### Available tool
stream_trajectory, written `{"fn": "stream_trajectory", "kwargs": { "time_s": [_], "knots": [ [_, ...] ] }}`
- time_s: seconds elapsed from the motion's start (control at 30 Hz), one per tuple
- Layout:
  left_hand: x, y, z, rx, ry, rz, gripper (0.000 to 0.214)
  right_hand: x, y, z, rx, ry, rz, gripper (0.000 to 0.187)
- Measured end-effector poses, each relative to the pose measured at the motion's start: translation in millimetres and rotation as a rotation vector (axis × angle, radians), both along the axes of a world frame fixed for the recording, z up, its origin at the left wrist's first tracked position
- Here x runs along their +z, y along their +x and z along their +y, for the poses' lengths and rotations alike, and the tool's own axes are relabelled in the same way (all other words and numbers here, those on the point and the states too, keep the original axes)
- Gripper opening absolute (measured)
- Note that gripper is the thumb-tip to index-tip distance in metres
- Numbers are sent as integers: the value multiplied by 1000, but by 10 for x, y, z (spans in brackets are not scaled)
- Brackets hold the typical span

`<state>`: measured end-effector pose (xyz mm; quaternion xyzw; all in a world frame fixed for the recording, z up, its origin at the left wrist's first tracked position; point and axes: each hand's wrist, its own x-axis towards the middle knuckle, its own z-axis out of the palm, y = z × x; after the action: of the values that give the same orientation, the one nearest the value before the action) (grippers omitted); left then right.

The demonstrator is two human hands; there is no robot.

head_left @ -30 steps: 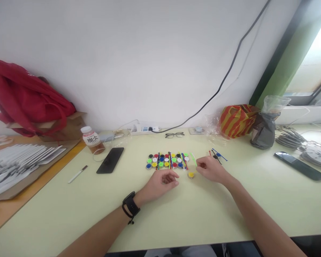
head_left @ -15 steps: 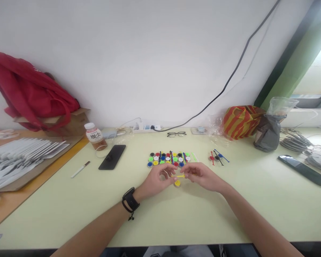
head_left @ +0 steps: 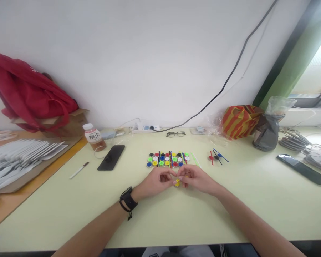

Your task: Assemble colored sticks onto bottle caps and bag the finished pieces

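In front of me a small round yellow disc [head_left: 177,183] with a clear rim sits on the table, partly covered by fingertips. My left hand [head_left: 155,182] is curled, its thumb and fingertips pinching at the disc's left side. My right hand [head_left: 197,180] is closed around a thin yellow plastic stick [head_left: 187,175], mostly hidden by the fingers, right at the disc. The two hands' fingertips meet above it. Just behind lie rows of coloured discs [head_left: 163,163], with thin coloured sticks [head_left: 170,159] laid across them.
Red, black and blue sticks with discs [head_left: 216,157] lie to the right. Pale sticks [head_left: 195,160] stand nearer. Around them are glasses [head_left: 176,134], a dark phone [head_left: 111,157], a bottle [head_left: 93,137], a white pen-like stick [head_left: 79,170], another dark phone [head_left: 302,169] and a striped bag [head_left: 239,121].
My right hand has moved left and slightly down, bringing the yellow stick onto the yellow disc. The hands' fingertips have come together. The view has shifted slightly.
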<state>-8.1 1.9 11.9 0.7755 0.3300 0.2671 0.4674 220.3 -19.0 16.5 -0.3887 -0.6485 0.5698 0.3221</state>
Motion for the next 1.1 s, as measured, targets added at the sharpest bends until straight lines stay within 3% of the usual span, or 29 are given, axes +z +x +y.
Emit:
{"fn": "stream_trajectory", "kwargs": {
  "time_s": [0.17,0.37,0.57,0.7,0.9,1.1],
  "knots": [
    [-37,-8,24,18,-13,8,32,-6,29,2,17,-52,-71,16],
    [-68,11,22,67,19,17,28,-67,46,9,24,-141,-89,20],
    [-96,31,-1,74,56,45,21,18,59,-14,63,-178,-196,19],
    [-99,40,-9,70,76,57,20,8,58,-14,26,-118,-235,15],
    [-60,58,-50,83,262,69,17,-110,80,49,-56,12,-254,17],
    [-37,37,-76,31,334,113,14,-123,100,74,-52,-29,-233,15]
  ]
}}
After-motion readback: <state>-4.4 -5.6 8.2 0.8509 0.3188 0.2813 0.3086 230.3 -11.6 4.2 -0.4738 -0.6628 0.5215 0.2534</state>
